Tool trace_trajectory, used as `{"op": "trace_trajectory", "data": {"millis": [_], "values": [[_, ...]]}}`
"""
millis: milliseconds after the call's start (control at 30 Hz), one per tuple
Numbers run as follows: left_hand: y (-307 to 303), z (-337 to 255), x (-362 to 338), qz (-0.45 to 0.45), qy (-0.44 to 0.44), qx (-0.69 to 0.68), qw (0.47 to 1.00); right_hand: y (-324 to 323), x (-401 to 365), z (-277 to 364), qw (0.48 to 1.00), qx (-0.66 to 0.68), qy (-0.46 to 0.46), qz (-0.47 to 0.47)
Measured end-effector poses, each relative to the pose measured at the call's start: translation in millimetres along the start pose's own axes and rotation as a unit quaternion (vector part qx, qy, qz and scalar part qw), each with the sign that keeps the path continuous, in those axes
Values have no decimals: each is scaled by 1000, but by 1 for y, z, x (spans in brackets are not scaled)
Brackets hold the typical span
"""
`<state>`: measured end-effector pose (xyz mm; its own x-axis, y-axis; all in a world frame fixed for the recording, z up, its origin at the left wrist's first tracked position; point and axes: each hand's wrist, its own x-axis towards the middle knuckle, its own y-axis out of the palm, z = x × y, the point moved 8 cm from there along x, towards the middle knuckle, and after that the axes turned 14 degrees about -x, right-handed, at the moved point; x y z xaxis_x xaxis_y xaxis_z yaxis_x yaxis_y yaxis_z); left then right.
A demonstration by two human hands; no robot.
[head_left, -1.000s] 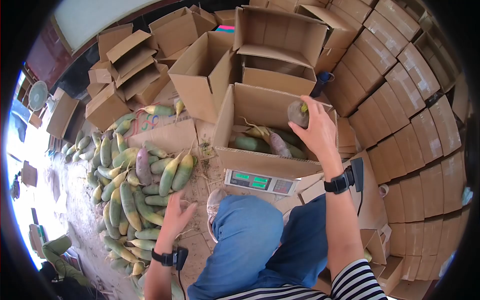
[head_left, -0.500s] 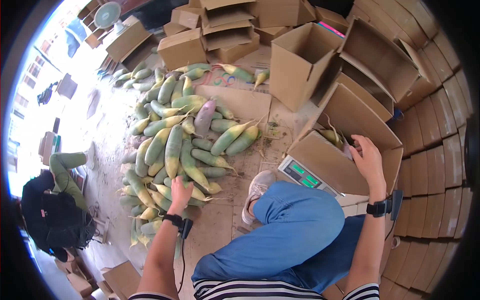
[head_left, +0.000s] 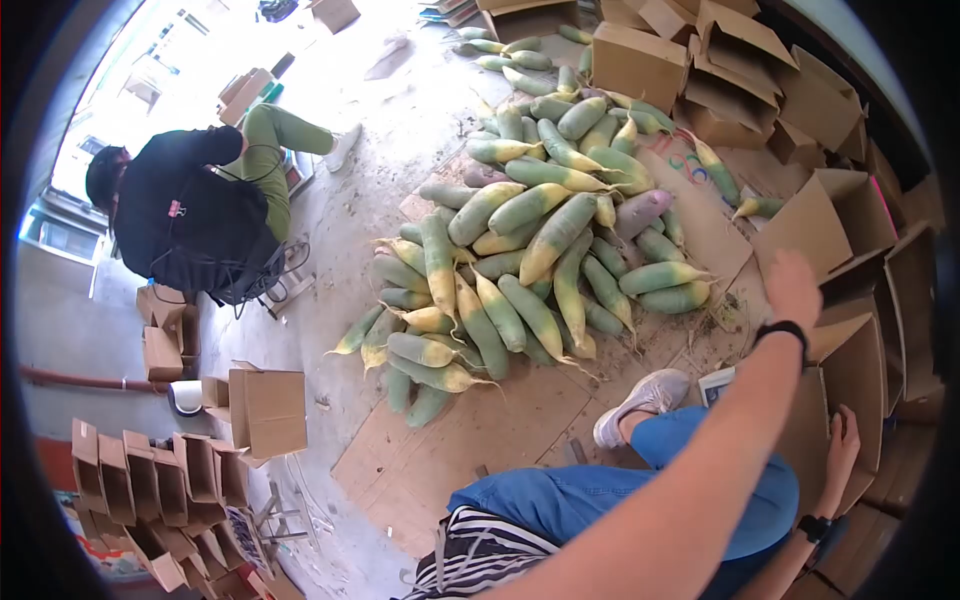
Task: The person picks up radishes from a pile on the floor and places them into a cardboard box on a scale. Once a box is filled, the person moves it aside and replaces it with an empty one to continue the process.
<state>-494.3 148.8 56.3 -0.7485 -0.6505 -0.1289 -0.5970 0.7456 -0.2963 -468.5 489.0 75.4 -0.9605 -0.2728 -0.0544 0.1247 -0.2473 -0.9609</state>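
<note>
Resting at the rim of the open carton (head_left: 800, 425), the right hand (head_left: 843, 447) shows slightly parted fingers; whether they grasp anything I cannot tell. The left hand (head_left: 795, 287) hangs nearby, blurred, its grasp equally unclear. Green radishes (head_left: 560, 238) lie heaped across the cardboard sheet's (head_left: 470, 465) left edge. A light touch probably spares the carton's walls best.

Smooth radishes (head_left: 560, 238), matt cardboard box (head_left: 806, 420)
</note>
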Motion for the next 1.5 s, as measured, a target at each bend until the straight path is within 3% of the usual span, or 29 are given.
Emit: {"op": "trace_trajectory", "data": {"millis": [67,133,200,233,267,300,333,367,400,433,500,567,600,633,700,733,767,800,967,1033,1067,1100,1167,1233,1400,1500], "values": [[16,-18,-21,40,-14,-10,999,-2,-3,6,999,-35,-16,-16],[20,-34,-18,-39,30,-38,998,-11,-13,19,997,-48,-39,-36],[37,-14,8,-15,75,108,991,-16,-20,41,997,-42,-32,-48],[10,-15,9,15,137,122,983,-23,-25,53,996,-64,-19,-59],[-2,-13,-3,165,334,204,905,-24,-27,55,997,-55,-7,-54],[-36,-5,6,230,242,53,941,-25,-31,53,998,-35,0,-50],[-32,56,44,182,144,-1,973,-29,-34,51,998,-33,7,-61],[-94,57,19,181,103,33,978,-26,-30,57,998,-32,2,-62],[-111,72,27,168,215,-14,962,-23,-26,63,998,-30,-6,-60],[-160,157,24,103,130,53,985,-23,-25,61,998,-20,-8,-65],[-269,208,-5,-5,35,214,976,-29,-35,56,994,-52,-49,-85],[-373,259,-32,-210,64,315,923,-31,-36,54,995,-54,-39,-75],[-419,285,-43,-258,39,319,911,-30,-35,51,996,-61,-25,-67],[-457,317,-48,-285,56,390,874,-28,-35,51,996,-58,-28,-67],[-510,364,-67,-334,-32,392,857,-28,-35,49,993,-80,-39,-71],[-522,366,-64,-336,-32,389,857,-26,-34,48,994,-79,-25,-66],[-532,390,-63,-318,-125,291,894,-25,-34,47,994,-82,-27,-67],[-533,412,-64,-292,-215,187,913,-24,-34,46,994,-82,-28,-66],[-531,426,-47,-298,-244,162,909,-21,-34,44,997,-58,-1,-59],[-523,425,-42,-255,-260,41,931,-19,-34,40,998,-46,22,-48],[-504,420,-50,-244,-283,-167,913,-19,-35,42,998,-45,23,-48],[-498,401,-58,-244,-282,-166,913,-21,-35,46,997,-50,17,-50],[-463,374,-68,-187,-284,-442,830,-22,-34,48,997,-54,12,-53],[-433,347,-95,-159,-312,-536,768,-19,-33,44,997,-43,8,-59],[-341,271,-155,20,-355,-489,797,-24,-36,62,992,-75,-50,-94],[-282,203,-163,95,-285,-473,828,-39,-43,92,984,-73,-62,-152]]}}
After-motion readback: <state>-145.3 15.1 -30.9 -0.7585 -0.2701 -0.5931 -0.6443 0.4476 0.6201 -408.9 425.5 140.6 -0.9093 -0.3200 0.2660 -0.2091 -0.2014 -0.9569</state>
